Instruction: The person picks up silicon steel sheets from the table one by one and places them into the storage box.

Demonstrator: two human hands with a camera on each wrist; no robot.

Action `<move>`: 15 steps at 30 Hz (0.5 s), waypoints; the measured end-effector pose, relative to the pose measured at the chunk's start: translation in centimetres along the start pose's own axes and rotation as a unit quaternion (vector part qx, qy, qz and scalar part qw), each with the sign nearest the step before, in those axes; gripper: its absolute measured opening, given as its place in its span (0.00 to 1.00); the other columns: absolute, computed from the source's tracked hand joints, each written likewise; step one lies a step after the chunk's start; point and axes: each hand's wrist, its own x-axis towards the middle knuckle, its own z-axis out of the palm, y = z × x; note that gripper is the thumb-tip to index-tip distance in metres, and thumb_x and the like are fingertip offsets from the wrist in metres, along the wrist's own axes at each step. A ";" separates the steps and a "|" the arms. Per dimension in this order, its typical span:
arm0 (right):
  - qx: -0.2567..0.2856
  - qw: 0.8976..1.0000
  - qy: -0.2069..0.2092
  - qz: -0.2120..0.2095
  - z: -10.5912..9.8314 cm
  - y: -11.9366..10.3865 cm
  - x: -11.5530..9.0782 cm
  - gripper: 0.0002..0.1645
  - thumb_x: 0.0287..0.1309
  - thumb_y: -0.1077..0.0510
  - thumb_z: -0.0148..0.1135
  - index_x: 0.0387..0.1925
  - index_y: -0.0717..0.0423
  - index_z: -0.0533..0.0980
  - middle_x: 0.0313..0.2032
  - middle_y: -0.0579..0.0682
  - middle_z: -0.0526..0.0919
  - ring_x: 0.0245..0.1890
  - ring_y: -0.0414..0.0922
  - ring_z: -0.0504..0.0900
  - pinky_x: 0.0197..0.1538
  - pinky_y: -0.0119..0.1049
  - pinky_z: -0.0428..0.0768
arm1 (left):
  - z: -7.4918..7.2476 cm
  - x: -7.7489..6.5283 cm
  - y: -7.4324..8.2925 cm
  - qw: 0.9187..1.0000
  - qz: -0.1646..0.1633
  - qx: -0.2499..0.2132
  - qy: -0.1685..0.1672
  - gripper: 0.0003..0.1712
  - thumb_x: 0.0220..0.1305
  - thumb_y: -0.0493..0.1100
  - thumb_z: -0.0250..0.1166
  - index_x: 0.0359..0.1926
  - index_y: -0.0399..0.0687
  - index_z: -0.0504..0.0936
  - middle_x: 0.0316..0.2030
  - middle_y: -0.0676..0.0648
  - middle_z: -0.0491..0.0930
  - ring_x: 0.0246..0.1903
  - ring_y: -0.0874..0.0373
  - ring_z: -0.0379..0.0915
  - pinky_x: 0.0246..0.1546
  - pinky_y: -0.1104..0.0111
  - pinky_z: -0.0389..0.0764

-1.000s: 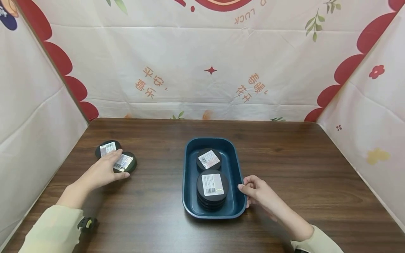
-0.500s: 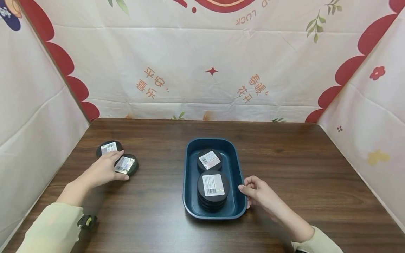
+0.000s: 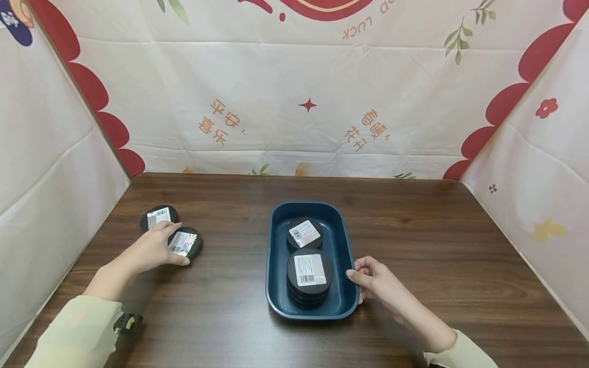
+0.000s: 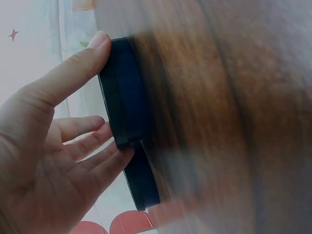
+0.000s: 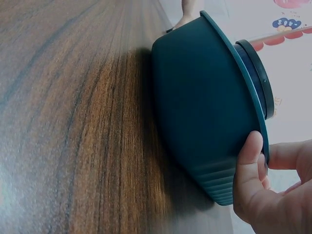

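Note:
My left hand (image 3: 149, 248) holds a flat round black disc (image 3: 185, 243) with a white barcode label, thumb on one edge and fingertips on the opposite edge. In the left wrist view, this disc (image 4: 122, 92) looks thick, dark-sided and close to the table. Just beyond it lies a second labelled black disc (image 3: 154, 215), partly behind the fingers. My right hand (image 3: 379, 283) pinches the right rim of a blue tray (image 3: 271, 266); its thumb (image 5: 251, 148) lies on the outer wall in the right wrist view. Inside the tray are a stack of black discs (image 3: 309, 276) and another labelled disc (image 3: 304, 231) behind it.
Everything stands on a dark wood-grain table (image 3: 230, 306). A white printed cloth (image 3: 276, 76) hangs along the back and both sides. Table surface lies between the left hand and the tray.
The disc in my left hand has shifted slightly right and nearer, away from the second disc. My right hand and the tray stay in place.

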 end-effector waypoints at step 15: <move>-0.001 1.000 0.003 -0.001 0.1 0.1 0.0 0.18 0.64 0.58 0.54 0.44 0.68 0.61 0.24 0.50 0.69 0.21 0.43 0.72 0.26 0.35 0.78 | 0.0 0.5 1.1 1.000 -0.017 -0.009 -0.017 0.57 0.36 0.62 0.76 0.58 0.25 0.65 0.53 0.25 0.64 0.51 0.33 0.64 0.50 0.41 0.68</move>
